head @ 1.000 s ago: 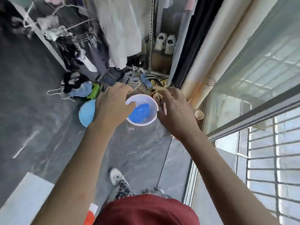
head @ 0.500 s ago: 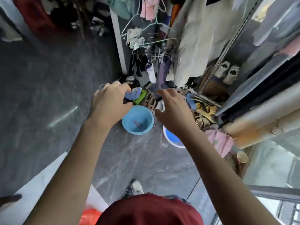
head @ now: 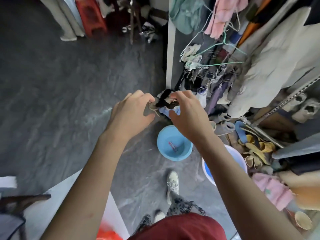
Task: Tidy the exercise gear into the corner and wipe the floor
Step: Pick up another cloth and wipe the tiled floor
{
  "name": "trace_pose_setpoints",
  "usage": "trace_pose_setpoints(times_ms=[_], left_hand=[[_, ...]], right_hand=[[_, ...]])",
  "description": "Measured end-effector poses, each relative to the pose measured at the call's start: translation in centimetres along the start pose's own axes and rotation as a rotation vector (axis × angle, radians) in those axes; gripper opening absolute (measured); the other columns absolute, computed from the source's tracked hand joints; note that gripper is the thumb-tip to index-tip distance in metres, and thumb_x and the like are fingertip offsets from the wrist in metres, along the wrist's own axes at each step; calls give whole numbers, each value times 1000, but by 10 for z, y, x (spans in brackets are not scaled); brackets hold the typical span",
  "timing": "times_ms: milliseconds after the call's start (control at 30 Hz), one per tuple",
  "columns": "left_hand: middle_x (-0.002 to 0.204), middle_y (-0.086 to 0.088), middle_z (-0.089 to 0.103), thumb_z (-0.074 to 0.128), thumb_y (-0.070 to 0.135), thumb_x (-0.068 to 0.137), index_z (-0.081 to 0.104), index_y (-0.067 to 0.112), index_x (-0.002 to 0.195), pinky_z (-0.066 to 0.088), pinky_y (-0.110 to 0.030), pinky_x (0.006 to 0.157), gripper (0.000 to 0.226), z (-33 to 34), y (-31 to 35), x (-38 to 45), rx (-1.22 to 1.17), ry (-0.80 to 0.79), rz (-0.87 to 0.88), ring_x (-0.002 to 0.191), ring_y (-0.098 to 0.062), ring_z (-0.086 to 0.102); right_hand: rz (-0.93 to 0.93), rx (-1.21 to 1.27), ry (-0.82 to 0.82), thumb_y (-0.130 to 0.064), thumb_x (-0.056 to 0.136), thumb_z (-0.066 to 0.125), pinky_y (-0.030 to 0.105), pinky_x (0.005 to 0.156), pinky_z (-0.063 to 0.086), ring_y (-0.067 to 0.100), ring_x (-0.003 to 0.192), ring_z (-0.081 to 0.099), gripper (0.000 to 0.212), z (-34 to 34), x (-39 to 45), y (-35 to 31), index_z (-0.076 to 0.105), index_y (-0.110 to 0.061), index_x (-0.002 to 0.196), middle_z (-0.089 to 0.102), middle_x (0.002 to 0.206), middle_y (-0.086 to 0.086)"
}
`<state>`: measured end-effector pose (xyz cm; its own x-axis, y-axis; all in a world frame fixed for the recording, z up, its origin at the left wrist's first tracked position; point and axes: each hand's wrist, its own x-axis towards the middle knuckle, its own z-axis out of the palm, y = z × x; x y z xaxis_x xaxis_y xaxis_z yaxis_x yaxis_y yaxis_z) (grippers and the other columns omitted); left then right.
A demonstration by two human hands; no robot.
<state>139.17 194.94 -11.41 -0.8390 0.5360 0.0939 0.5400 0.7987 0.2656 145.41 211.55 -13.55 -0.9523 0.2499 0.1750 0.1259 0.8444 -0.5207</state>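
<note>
I stand on a dark grey floor (head: 60, 84). My left hand (head: 133, 111) and my right hand (head: 187, 113) are stretched out in front of me, close together, fingers loosely curled and holding nothing. Past them on the floor, at the foot of a white pillar (head: 170, 49), is a pile of black and blue gear (head: 166, 102), partly hidden by my fingers. A light blue basin (head: 174, 144) with a small red and white item in it sits below my right hand. A white basin (head: 240, 158) holds a blue cloth (head: 207, 168); my right forearm covers part of it.
Hanging clothes and hangers (head: 216, 54) crowd the right side above a heap of slippers and shoes (head: 256, 148). A pink cloth (head: 273, 189) lies at the lower right. A red stool (head: 90, 16) stands far back. A white ledge (head: 52, 196) lies at my left.
My view has swung left from the window to the pillar corner. Both hands moved from over the white basin to in front of the black and blue pile, closer together.
</note>
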Motion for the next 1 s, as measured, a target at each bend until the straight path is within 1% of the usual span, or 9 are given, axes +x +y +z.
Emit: trace_pose_setpoints(times_ms=[100, 267, 467, 533, 633, 767, 933, 1000], left_hand=[[112, 8, 57, 61, 40, 85, 58, 31, 112, 45, -36, 74, 29, 4, -4, 38, -7, 14, -2, 102, -20, 53], [113, 10, 55, 58, 41, 87, 56, 33, 114, 46, -36, 75, 28, 10, -5, 106, -6, -46, -11, 104, -18, 52], [118, 11, 55, 62, 42, 86, 56, 35, 118, 40, -32, 73, 34, 12, -17, 174, -31, -63, -24, 106, -17, 54], [118, 12, 55, 63, 42, 85, 56, 35, 118, 42, -33, 74, 35, 12, -26, 190, -32, -65, -18, 105, -17, 54], [115, 12, 55, 63, 41, 85, 55, 35, 118, 45, -34, 74, 35, 11, -48, 215, -22, -58, -11, 104, -16, 53], [116, 13, 54, 61, 39, 85, 54, 36, 118, 42, -32, 71, 34, 8, -89, 246, -15, -65, 2, 103, -15, 51], [123, 12, 53, 60, 40, 87, 53, 35, 121, 44, -35, 78, 36, -6, -148, 280, -16, -94, 39, 107, -16, 50], [125, 13, 52, 60, 41, 87, 53, 35, 122, 42, -35, 79, 37, -16, -172, 295, -9, -98, 41, 108, -16, 49]], right_hand=[[-5, 5, -30, -19, 80, 59, 45, 83, 49, 32, 109, 52, 40, 8, 44, 12, 55, -18, 120, 53, 120, 7], [-3, -16, -67, -17, 78, 57, 46, 81, 50, 33, 104, 52, 37, 14, 114, 37, 57, -16, 115, 54, 115, 9], [37, -15, -82, -20, 82, 57, 47, 85, 49, 29, 115, 50, 40, 16, 188, 51, 55, -19, 122, 52, 123, 6], [40, -15, -96, -22, 83, 58, 47, 84, 49, 29, 114, 49, 40, 20, 206, 49, 55, -19, 123, 51, 124, 6], [43, -23, -98, -25, 83, 58, 46, 82, 50, 29, 109, 51, 38, 31, 232, 46, 55, -19, 121, 52, 122, 5], [66, -29, -116, -27, 84, 59, 46, 82, 50, 27, 110, 51, 37, 52, 268, 29, 56, -20, 121, 52, 120, 4], [92, -47, -111, -24, 83, 64, 44, 81, 51, 26, 109, 52, 38, 82, 316, -7, 57, -21, 120, 52, 120, 3], [98, -55, -108, -23, 81, 65, 43, 80, 51, 25, 108, 52, 40, 93, 335, -22, 57, -22, 120, 53, 119, 3]])
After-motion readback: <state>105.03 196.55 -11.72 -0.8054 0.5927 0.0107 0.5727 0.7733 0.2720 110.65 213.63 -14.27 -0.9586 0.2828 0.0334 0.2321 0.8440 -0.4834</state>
